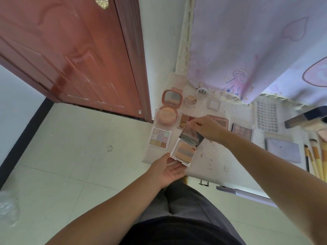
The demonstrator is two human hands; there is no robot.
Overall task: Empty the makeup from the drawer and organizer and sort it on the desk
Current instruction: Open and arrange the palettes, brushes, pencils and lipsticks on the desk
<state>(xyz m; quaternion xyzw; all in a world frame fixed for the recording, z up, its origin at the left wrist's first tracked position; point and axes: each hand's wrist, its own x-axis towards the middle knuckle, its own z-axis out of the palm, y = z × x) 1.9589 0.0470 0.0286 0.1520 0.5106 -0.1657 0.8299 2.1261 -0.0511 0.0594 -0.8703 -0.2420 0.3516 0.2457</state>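
A white square compact palette [184, 152] with striped pastel powder stands open at the near left corner of the white desk [217, 156]. My left hand [168, 169] lies palm up under its base, fingers straight. My right hand [208, 127] pinches the top edge of its mirrored lid [192, 134]. Sorted makeup lies around it: a nine-pan pastel palette [160, 137], a round pink powder case [166, 116], an open pink mirror compact [172, 99], a small red and gold palette [184, 121], and a brown eyeshadow palette [242, 132].
A grey flat palette [283, 150], yellow-handled brushes [316, 158], a lash tray [266, 114] and a dark foundation bottle [304, 119] lie at the right. A purple curtain [247, 41] hangs over the desk's back. A red door [70, 50] stands at left. A drawer handle [203, 183] shows below the desk edge.
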